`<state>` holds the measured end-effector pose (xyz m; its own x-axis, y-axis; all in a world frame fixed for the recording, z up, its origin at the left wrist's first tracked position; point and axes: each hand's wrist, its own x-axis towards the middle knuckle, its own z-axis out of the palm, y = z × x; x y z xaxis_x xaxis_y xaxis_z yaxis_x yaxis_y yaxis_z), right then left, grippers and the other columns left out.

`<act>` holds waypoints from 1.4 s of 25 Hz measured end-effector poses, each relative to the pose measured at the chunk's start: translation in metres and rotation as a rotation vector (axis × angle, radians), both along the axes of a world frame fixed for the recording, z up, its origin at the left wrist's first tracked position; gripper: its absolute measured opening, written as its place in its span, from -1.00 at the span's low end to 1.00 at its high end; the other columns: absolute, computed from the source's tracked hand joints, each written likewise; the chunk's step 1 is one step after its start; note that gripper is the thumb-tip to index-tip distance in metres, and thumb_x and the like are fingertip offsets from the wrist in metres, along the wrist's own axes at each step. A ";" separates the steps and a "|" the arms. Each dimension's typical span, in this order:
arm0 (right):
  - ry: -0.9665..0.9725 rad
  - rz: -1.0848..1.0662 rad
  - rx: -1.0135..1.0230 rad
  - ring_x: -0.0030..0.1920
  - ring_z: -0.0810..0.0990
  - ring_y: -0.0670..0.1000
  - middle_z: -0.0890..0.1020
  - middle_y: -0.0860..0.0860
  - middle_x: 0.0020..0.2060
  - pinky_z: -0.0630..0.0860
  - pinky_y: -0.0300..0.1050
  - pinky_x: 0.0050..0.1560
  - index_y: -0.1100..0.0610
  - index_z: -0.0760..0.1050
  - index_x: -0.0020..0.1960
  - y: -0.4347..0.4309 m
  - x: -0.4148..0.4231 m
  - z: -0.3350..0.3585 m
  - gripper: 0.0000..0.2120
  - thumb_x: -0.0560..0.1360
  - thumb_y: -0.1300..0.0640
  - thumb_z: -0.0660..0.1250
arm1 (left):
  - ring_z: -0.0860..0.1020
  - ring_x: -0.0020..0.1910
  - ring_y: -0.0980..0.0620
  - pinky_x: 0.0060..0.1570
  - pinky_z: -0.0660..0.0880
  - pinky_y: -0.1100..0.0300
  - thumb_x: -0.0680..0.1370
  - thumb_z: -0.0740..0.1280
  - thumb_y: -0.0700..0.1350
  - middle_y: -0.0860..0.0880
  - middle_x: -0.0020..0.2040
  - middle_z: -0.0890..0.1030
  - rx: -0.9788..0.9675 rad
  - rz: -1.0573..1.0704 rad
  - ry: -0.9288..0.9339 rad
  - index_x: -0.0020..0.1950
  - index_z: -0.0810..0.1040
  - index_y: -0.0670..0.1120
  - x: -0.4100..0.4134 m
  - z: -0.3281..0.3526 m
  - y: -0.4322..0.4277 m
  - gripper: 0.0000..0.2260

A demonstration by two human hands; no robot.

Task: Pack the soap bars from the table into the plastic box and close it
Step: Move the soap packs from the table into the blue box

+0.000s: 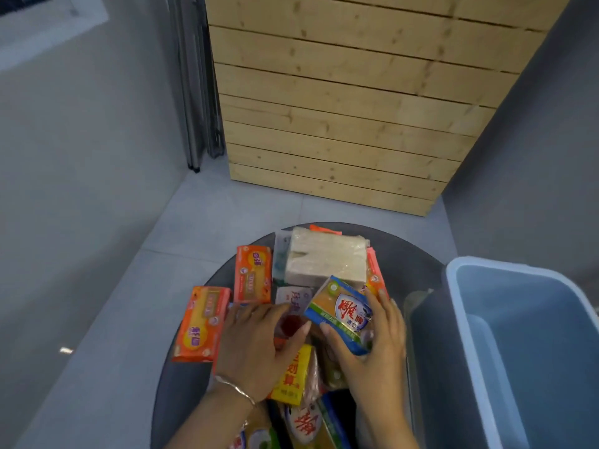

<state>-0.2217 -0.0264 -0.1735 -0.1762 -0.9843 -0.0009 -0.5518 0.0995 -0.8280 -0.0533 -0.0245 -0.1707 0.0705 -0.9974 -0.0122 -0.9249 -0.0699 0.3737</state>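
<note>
1. Currently, at the bottom centre of the frame, several wrapped soap bars lie heaped on the dark round table (405, 254); the nearest is a blue-and-green wrapped bar with red lettering (308, 426), partly cut off by the frame edge.
2. The right hand (376, 348), at lower centre-right, holds a blue, green and orange wrapped soap bar (343, 311). The thumb presses the near long edge and the fingers curl over the far edge, so the bar is clamped between them and tilted up from the pile.
3. The left hand (259, 345), at lower centre, rests palm-down on the pile with the fingers loosely spread. Whether it grips anything beneath cannot be told.
4. Just below the left hand lies a yellow wrapped bar (293, 374). To the left lie two orange wrapped bars (201, 322), one nearer and one farther.
5. Farther up, at frame centre, sits a pale clear-wrapped block (324, 259) over more orange packets.
6. The light blue plastic box (518, 335) stands at lower right, just beside the table, open; no soap shows inside it, though its bottom is partly cut off. No lid can be identified.
7. Assessment: packing appears barely started. Nearly all bars remain on the table; transfer and closing are not yet done.
</note>
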 end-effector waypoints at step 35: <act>-0.127 0.192 -0.533 0.19 0.51 -0.07 0.52 -0.08 0.16 0.51 -0.16 0.15 -0.02 0.34 0.34 0.113 -0.037 0.145 -0.21 0.20 -0.11 0.58 | 0.65 -0.02 -0.02 -0.17 0.61 0.09 0.35 0.33 0.31 -0.10 0.03 0.69 -0.095 -0.284 1.461 0.06 0.63 0.00 -0.062 0.130 0.090 -0.52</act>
